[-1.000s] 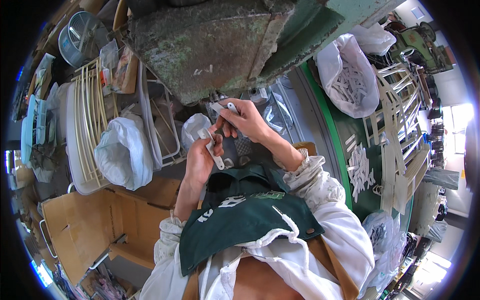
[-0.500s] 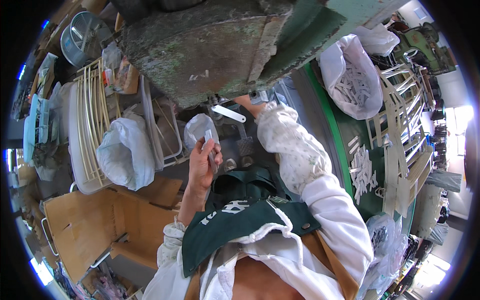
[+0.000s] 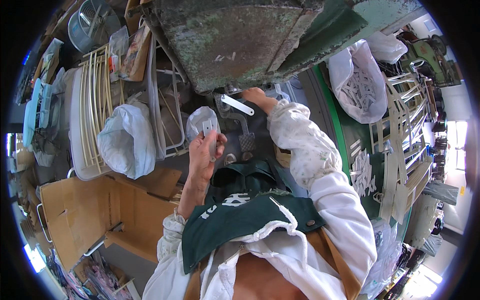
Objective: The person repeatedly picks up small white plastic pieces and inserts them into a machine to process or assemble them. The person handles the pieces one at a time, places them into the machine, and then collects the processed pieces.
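My left hand [image 3: 201, 155] is closed around a few flat metal strips [image 3: 213, 142], their ends standing up past the fingers. Another flat pale strip [image 3: 237, 105] with a hole at its end juts out from beneath the worn green machine [image 3: 225, 45]. To the right of that strip, my right hand [image 3: 256, 96] reaches in at the machine's lower edge; its fingers are partly hidden there, so their grip is unclear. Just behind my left hand hangs a small white bag [image 3: 200, 120].
On the left lie a white plastic bag [image 3: 127, 142], long thin rods [image 3: 92, 115] and an open cardboard box [image 3: 95, 210]. To the right, a white sack of strips [image 3: 357, 85] stands by loose strips [image 3: 362, 175] on a green surface. A foot pedal [image 3: 246, 142] sits below the machine.
My right hand has shifted slightly, with more of it showing at the machine's edge. My left hand still grips the strips, now turned a little. The whole view has swung somewhat.
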